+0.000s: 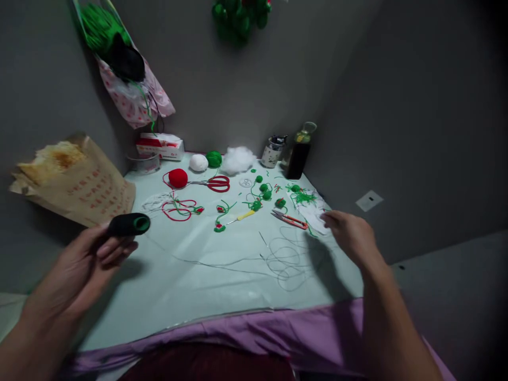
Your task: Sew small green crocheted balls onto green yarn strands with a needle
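My left hand (pixel 89 254) grips a dark spool of thread (pixel 129 224), its green hollow end facing right, raised above the table's left side. From near the spool a thin grey thread (pixel 234 263) runs across the white tabletop into loose loops (pixel 283 262) on the right. My right hand (pixel 351 233) is closed in a pinch above the table's right edge, beside a crumpled white tissue (pixel 313 216). What the fingertips hold is too fine to see. Red-handled thread snips (pixel 290 219) and a needle (pixel 263 238) lie left of that hand.
A yellow-handled crochet hook (pixel 245 216), small green crocheted balls (pixel 265 193) and red scissors (pixel 217 183) lie mid-table. Behind are red yarn (pixel 178 178), stuffing (pixel 238 160) and a dark bottle (pixel 298 159). A paper bag of flatbread (pixel 93 185) stands left.
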Tool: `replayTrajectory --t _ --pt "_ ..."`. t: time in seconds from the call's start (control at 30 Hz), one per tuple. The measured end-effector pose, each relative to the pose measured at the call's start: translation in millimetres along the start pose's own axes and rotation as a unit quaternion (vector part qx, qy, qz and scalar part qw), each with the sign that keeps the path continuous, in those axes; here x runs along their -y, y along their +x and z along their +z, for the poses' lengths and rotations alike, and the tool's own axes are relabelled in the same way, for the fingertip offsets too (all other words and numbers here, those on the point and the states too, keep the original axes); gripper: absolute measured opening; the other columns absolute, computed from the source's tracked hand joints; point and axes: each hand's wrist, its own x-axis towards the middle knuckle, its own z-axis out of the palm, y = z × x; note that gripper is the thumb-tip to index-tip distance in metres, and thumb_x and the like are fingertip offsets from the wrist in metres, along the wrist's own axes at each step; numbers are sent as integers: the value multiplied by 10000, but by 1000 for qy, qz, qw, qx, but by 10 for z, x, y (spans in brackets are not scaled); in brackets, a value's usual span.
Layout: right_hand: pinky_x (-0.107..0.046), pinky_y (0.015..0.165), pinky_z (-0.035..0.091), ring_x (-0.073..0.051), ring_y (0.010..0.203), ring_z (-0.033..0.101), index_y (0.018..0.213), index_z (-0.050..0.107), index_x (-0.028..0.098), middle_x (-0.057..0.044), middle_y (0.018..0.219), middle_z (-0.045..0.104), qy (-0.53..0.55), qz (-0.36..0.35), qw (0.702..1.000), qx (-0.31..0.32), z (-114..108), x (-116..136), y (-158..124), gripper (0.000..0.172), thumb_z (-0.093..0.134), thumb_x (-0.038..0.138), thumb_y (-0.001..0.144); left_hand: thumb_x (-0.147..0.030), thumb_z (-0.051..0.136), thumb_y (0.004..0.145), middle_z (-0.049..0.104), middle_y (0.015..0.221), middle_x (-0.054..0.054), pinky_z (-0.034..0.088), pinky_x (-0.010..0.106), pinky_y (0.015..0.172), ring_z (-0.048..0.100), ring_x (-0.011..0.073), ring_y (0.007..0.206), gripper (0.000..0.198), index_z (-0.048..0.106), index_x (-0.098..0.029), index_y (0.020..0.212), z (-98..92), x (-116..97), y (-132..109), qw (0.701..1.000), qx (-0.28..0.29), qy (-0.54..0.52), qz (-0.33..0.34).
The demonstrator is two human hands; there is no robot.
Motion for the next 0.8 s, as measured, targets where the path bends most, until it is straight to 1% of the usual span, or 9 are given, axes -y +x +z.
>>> replayTrajectory --t 0.1,0.2,0.27,0.33,0.43,0.5,0.67,0.73,0.8 --pt "-271 674 386 -230 963 662 1151 703 219 -103 1138 717 14 -119 993 9 123 371 199 291 486 315 983 -119 400 968 334 383 -59 551 171 546 357 90 411 429 466 -176 548 195 -22 -58 998 66 -10 7" --pt "-274 669 385 -234 936 655 1101 718 193 -128 1085 716 13 -177 984 32 280 586 340 236 560 280 949 -122 406 971 366 397 -53 533 165 525 414 93 440 399 493 -174 584 301 -45 -58 990 135 -17 19" --pt "-285 663 387 -238 872 654 1020 733 172 -150 1017 715 9 -195 980 39 358 634 398 196 576 248 932 -150 437 976 393 419 -49 531 170 530 457 101 479 363 510 -175 621 344 -68 -38 982 184 -24 37" --pt "-296 667 392 -240 823 653 937 735 158 -165 964 712 9 -207 977 40 398 634 432 174 568 205 918 -221 540 963 424 450 -55 540 179 557 466 98 504 302 530 -177 665 385 -97 -12 970 233 -33 62" --pt "-298 684 399 -239 795 653 839 719 155 -159 887 706 14 -212 977 35 404 593 445 189 539 129 891 -303 748 845 438 481 -68 536 173 583 446 81 516 292 550 -175 673 460 -136 19 953 290 -28 86" --pt "-291 688 403 -232 801 652 869 717 159 -148 897 704 30 -210 977 23 397 548 441 207 515 120 895 -319 810 784 435 491 -69 528 169 587 434 74 517 335 547 -172 637 519 -149 27 946 310 -14 90" --pt "-283 716 437 -218 873 653 1167 673 161 -134 1054 691 93 -177 979 -32 351 394 424 349 377 189 984 -358 804 778 428 514 -67 516 189 640 418 82 544 342 564 -171 623 642 -108 44 943 315 41 104" --pt "-295 741 454 -229 918 657 1222 651 157 -136 1096 693 149 -159 975 -51 282 359 394 380 348 254 1013 -386 780 794 422 519 -70 504 199 657 392 84 540 335 580 -170 634 676 -72 67 942 310 69 113" --pt "-306 759 462 -235 937 659 1246 646 179 -121 1117 702 218 -161 961 -50 176 366 340 401 368 367 1026 -422 752 810 413 524 -70 480 201 656 377 88 541 330 604 -169 659 708 -30 97 938 308 98 127"
